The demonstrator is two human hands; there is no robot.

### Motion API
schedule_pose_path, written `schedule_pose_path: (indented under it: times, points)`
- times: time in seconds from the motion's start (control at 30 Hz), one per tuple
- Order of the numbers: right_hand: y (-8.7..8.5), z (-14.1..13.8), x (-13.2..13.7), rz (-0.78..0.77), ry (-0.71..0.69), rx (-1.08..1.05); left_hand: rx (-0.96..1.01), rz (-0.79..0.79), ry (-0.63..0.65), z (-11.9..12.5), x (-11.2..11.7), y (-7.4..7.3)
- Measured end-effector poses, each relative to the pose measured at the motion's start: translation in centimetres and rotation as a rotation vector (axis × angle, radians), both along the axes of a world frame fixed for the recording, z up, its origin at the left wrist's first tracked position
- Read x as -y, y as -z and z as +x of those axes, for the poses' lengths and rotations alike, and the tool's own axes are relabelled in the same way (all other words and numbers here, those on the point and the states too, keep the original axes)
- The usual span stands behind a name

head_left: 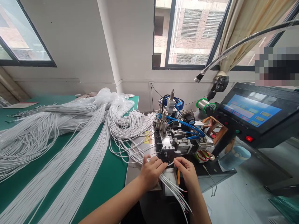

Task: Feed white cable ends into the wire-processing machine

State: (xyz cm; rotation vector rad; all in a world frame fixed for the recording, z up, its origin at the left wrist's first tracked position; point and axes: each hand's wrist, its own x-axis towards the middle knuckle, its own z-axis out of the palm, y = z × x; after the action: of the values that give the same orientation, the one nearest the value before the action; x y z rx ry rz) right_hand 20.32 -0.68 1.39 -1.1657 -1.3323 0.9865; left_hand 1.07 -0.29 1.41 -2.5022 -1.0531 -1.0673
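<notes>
My left hand [152, 171] is closed over a white cable, resting on a bunch of white cables [167, 182] in front of the machine. The bunch passes under that hand, and its ends, some with reddish tips, fan out toward my lap. Between thumb and forefinger, my right hand [187, 171] pinches a white cable [171, 164] that reaches across from the left hand. Just beyond both hands stands a small bench machine [167, 141] with metal cylinders and blue air tubes. Something orange [179, 176], partly hidden, sits beside my right hand.
Long bundles of white cable [93, 149] cover much of the green table [116, 174] at left. A control box with a lit screen [253, 107] stands at right, below a bent lamp arm [233, 46]. Behind the machine sits a wire spool [204, 105]. Another person's head shows, blurred, at far right.
</notes>
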Motion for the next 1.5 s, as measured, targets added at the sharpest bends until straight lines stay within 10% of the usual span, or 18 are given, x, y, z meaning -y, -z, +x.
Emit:
schedule_pose_path:
  times: [0.27,1.5]
  points:
    - [0.9,1.1,-1.0,0.167,-0.030,0.381,-0.063,-0.046,-0.056,0.1,-0.1,0.3]
    - [4.2,0.0,-2.2,-0.205,-0.127,-0.157,-0.278,-0.201,-0.076,0.0,-0.6,-0.4]
